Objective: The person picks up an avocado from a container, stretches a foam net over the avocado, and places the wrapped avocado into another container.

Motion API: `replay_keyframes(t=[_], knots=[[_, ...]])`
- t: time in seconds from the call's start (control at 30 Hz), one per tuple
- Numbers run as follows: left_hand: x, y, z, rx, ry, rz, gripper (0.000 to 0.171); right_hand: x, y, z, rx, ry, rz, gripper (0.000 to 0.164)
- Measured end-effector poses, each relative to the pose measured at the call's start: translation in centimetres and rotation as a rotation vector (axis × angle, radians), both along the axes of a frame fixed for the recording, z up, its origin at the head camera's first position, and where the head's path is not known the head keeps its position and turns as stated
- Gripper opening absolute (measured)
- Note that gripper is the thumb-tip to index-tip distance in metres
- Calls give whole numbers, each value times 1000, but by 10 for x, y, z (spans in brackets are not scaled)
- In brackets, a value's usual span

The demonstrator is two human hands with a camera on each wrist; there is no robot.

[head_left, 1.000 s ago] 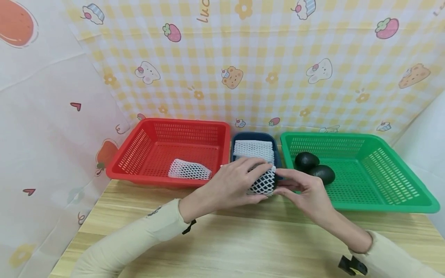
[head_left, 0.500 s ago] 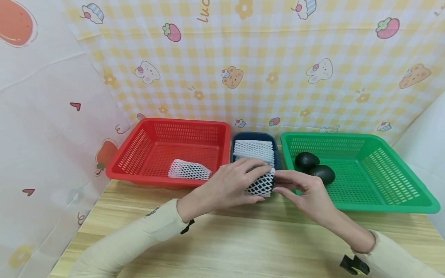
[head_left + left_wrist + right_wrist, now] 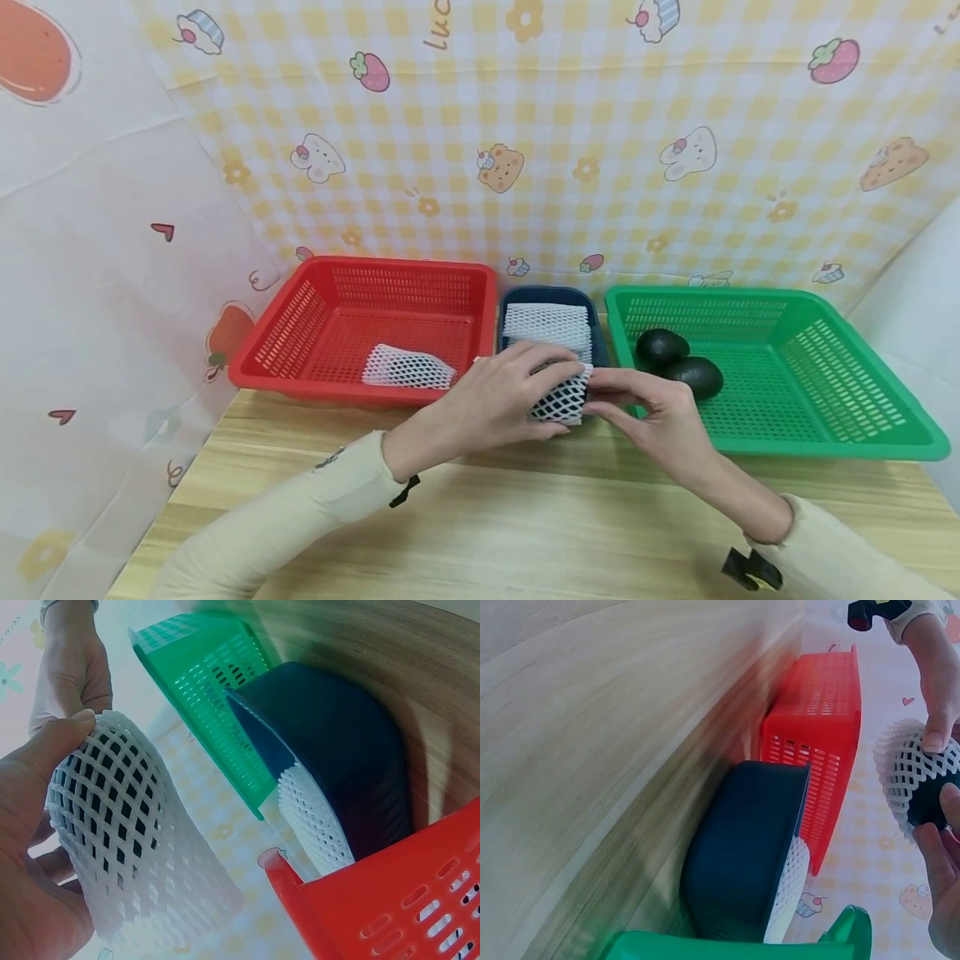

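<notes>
Above the table's middle, my left hand (image 3: 495, 392) holds a white foam net sleeve (image 3: 566, 396) stretched round a dark avocado. In the left wrist view the avocado (image 3: 112, 802) fills one end of the sleeve, with the far end hanging slack. At the sleeve's mouth, my right hand (image 3: 663, 421) pinches the avocado's bare end between thumb and fingers. That dark end (image 3: 928, 801) shows past the net's rim in the right wrist view. Two bare avocados (image 3: 662, 348) lie in the green basket (image 3: 825, 448) at the right.
A red basket (image 3: 300, 383) at the left contains one flat foam net (image 3: 408, 367). Between the baskets stands a dark blue bin (image 3: 550, 293) with a stack of white foam nets (image 3: 546, 323). A patterned cloth (image 3: 555, 125) hangs behind the wooden table (image 3: 480, 525).
My right hand has shifted slightly left, and less of the avocado's dark end shows outside the net. My left hand keeps its hold, almost in place.
</notes>
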State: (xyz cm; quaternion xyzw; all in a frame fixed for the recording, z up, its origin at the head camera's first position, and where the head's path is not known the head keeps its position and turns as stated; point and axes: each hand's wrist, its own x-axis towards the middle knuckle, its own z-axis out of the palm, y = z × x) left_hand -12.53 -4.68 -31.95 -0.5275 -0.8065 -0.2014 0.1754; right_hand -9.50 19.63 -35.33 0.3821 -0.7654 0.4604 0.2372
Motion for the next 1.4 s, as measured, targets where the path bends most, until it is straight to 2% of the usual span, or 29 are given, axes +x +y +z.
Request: replay_keyframes(t=[0.1,0.27,0.47,0.63,0.73,0.8,0.9,1.0,1.1,1.2,1.3,1.4], knots=[[0,0,0,5,9,0,65,-1,-3,-2,-22,3,-7,43],[0,0,1,8,18,1,62,2,-7,-2,-43,-20,-29,53],[0,0,0,19,20,-7,59,4,-12,-2,-41,-63,-58,48],[-1,-1,-1,27,-4,-10,58,3,-12,-3,-9,-45,-60,50],[-2,-2,-3,25,-9,-15,58,2,-7,0,19,-24,-47,44],[-2,-3,-3,19,1,-14,58,1,-2,4,26,7,-47,34],[-2,-3,-4,10,17,-4,56,-1,5,10,15,12,-69,28],[-1,-3,-6,9,26,-3,56,0,7,14,34,-109,-81,36],[-1,-2,-7,11,29,-19,56,1,4,15,116,-289,-72,48],[1,1,-7,6,38,-36,55,1,-3,13,219,-416,-56,59],[3,4,-6,-8,48,-47,57,0,-8,11,261,-493,-34,63],[4,5,-6,-17,60,-45,57,0,-13,10,242,-519,-23,60]])
